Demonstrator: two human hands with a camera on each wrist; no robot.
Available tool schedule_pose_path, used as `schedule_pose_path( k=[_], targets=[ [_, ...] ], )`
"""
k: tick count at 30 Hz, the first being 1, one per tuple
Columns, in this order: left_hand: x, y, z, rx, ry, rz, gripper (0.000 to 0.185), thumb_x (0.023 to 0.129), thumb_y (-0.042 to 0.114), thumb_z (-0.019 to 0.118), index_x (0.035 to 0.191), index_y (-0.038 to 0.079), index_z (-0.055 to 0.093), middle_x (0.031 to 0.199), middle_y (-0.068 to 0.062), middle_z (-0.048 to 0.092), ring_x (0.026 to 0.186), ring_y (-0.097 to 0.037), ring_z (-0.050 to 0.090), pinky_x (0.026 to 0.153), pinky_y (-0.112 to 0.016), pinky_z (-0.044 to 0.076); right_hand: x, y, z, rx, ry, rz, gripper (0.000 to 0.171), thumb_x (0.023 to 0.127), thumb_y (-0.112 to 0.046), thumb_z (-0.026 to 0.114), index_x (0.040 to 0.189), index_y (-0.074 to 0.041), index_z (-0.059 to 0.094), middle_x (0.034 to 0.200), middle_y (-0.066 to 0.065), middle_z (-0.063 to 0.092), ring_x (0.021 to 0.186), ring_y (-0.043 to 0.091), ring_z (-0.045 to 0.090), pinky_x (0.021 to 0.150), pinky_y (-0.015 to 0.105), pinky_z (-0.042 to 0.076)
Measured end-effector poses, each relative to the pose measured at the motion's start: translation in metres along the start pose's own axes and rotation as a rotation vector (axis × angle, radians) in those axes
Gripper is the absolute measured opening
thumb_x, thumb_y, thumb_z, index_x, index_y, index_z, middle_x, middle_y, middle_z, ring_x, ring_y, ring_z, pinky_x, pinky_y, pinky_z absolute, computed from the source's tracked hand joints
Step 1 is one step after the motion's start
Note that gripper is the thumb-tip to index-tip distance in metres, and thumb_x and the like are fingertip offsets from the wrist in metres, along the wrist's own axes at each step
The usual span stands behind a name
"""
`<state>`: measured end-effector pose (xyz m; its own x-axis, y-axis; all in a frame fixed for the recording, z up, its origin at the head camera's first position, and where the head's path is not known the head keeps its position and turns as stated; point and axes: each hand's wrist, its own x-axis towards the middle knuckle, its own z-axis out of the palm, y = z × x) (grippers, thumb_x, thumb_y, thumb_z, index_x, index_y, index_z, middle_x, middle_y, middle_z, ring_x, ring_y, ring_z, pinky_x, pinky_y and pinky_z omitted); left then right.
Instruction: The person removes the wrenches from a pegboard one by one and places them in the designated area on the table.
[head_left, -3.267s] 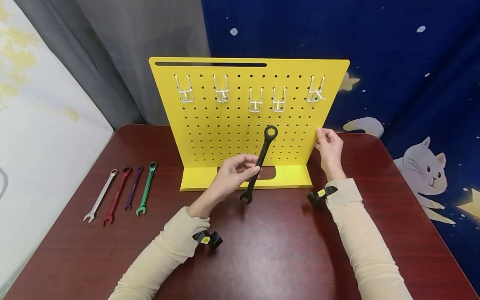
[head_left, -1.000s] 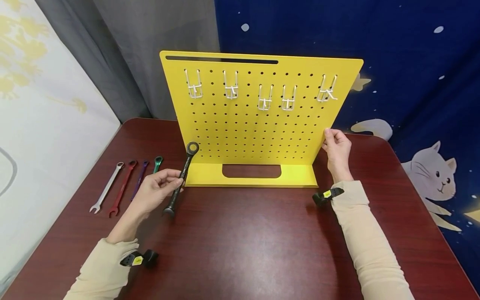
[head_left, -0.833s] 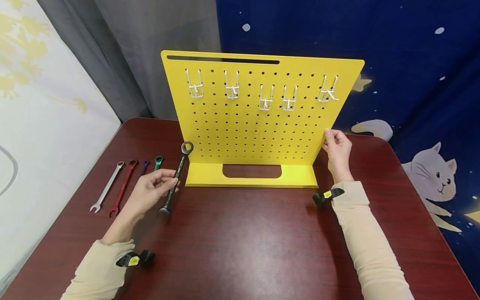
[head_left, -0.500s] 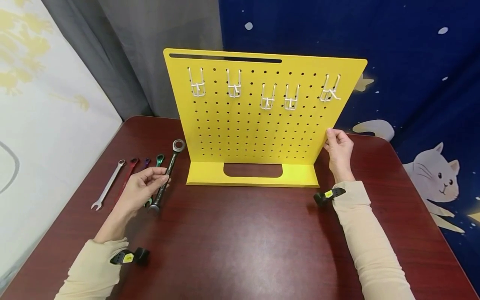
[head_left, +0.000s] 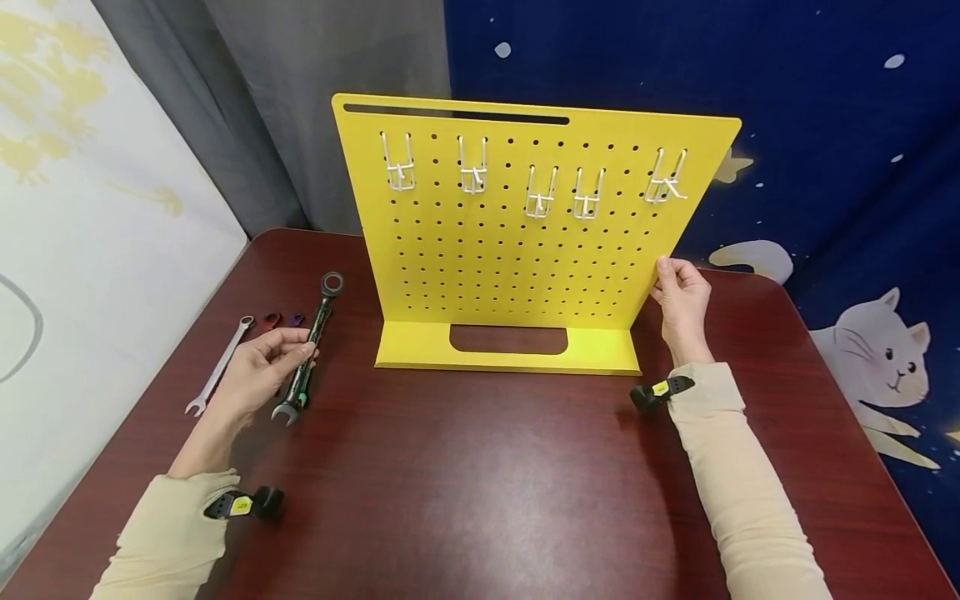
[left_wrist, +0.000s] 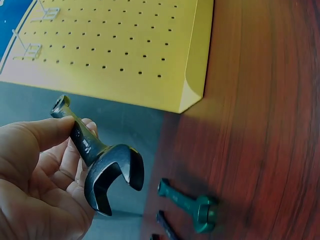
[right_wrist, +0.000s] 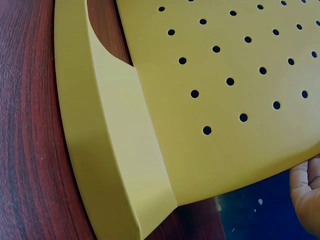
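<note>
My left hand (head_left: 262, 371) pinches a black combination wrench (head_left: 321, 321) between thumb and fingers, its ring end up and away, its open end toward me. In the left wrist view the wrench's open jaw (left_wrist: 112, 175) faces the camera. Just beyond it lies a green wrench (left_wrist: 192, 206), mostly covered by the black one in the head view. My right hand (head_left: 684, 304) grips the right edge of a yellow pegboard (head_left: 495, 250) with thumb and fingers. In the right wrist view only part of that right hand (right_wrist: 307, 192) shows, at the board's edge.
On the table's left lie a silver wrench (head_left: 220, 367), a red wrench (head_left: 272, 320) and a purple wrench (head_left: 297, 319), the last two largely hidden by my left hand. Several white wire hooks (head_left: 474, 167) hang on the board's upper part. The dark red table (head_left: 480, 483) extends in front.
My left hand has carried the black wrench from in front of the pegboard leftward, over the green wrench. My right hand keeps its hold on the board's edge. The head view has shifted slightly.
</note>
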<state>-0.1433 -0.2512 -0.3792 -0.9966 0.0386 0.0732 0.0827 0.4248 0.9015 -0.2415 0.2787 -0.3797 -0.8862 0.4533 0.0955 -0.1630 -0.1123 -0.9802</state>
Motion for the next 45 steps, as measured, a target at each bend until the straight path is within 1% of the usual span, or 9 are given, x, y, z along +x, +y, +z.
schedule_pose_path(
  k=[3,9,16,21,24,32,35,40,45],
  targets=[
    [0.0,-0.004,-0.006,0.025,0.011,-0.003,0.019,0.093,0.019,0.06,0.107,0.006,0.061,0.08,0.021,0.064,0.07,0.002,0.054,0.057,-0.017,0.042,0.001,0.0,0.0,-0.004,0.0,-0.007,0.02,0.084,-0.029,0.065,0.088,-0.01,0.064,0.092,-0.001,0.064,0.088,0.014,0.059,0.092,0.032,0.049],
    [0.0,-0.012,-0.018,0.028,0.018,-0.025,0.019,0.093,0.018,0.06,0.107,0.005,0.06,0.078,0.024,0.064,0.072,0.005,0.059,0.059,-0.016,0.043,0.002,0.0,0.0,0.012,-0.002,-0.01,0.019,0.084,-0.028,0.066,0.087,-0.009,0.064,0.091,-0.001,0.064,0.087,0.013,0.059,0.087,0.027,0.052],
    [-0.001,-0.02,-0.033,0.034,0.034,-0.077,0.01,0.094,0.022,0.059,0.103,0.024,0.061,0.079,0.025,0.063,0.068,0.003,0.052,0.053,-0.018,0.043,0.002,0.0,0.0,0.02,-0.005,-0.001,0.021,0.083,-0.028,0.067,0.087,-0.009,0.063,0.091,0.001,0.063,0.086,0.014,0.058,0.086,0.026,0.052],
    [-0.003,-0.023,-0.04,0.085,0.073,-0.088,0.009,0.093,0.028,0.059,0.102,0.027,0.06,0.076,0.025,0.059,0.067,0.0,0.047,0.051,-0.021,0.037,0.003,0.0,0.0,0.032,-0.007,0.0,0.02,0.083,-0.027,0.067,0.088,-0.008,0.064,0.091,0.0,0.064,0.085,0.013,0.058,0.089,0.028,0.051],
    [-0.003,-0.026,-0.045,0.084,0.094,-0.098,0.006,0.093,0.028,0.059,0.099,0.028,0.06,0.075,0.025,0.059,0.066,0.002,0.05,0.052,-0.019,0.04,0.003,0.0,0.001,0.023,-0.008,-0.004,0.019,0.084,-0.027,0.066,0.089,-0.008,0.063,0.092,-0.001,0.064,0.086,0.013,0.059,0.087,0.027,0.052],
    [-0.004,-0.036,-0.06,0.058,0.126,-0.129,0.009,0.092,0.024,0.061,0.092,0.032,0.061,0.071,0.025,0.059,0.062,0.005,0.05,0.049,-0.017,0.04,0.002,0.001,0.001,0.032,-0.009,-0.016,0.018,0.084,-0.026,0.066,0.087,-0.009,0.064,0.089,-0.001,0.064,0.084,0.013,0.059,0.079,0.023,0.053],
    [-0.006,-0.041,-0.066,0.042,0.121,-0.135,0.008,0.092,0.023,0.06,0.092,0.031,0.062,0.071,0.023,0.059,0.059,0.004,0.05,0.047,-0.018,0.04,0.002,0.001,0.0,0.024,-0.01,-0.017,0.018,0.085,-0.027,0.066,0.089,-0.009,0.064,0.09,-0.001,0.064,0.084,0.012,0.059,0.081,0.024,0.053],
    [-0.007,-0.047,-0.076,0.004,0.117,-0.147,0.015,0.093,0.019,0.059,0.09,0.034,0.062,0.07,0.022,0.061,0.058,0.004,0.052,0.047,-0.017,0.041,0.001,0.002,0.0,0.011,-0.005,-0.018,0.019,0.084,-0.027,0.066,0.089,-0.009,0.064,0.09,-0.001,0.064,0.085,0.013,0.059,0.084,0.026,0.053],
    [-0.008,-0.052,-0.085,-0.045,0.135,-0.199,0.018,0.093,0.019,0.059,0.086,0.036,0.063,0.068,0.022,0.063,0.056,0.004,0.056,0.046,-0.016,0.045,0.002,0.003,-0.001,0.017,-0.004,-0.019,0.018,0.084,-0.027,0.066,0.087,-0.009,0.063,0.09,-0.001,0.064,0.085,0.013,0.058,0.083,0.025,0.053]
  ],
)
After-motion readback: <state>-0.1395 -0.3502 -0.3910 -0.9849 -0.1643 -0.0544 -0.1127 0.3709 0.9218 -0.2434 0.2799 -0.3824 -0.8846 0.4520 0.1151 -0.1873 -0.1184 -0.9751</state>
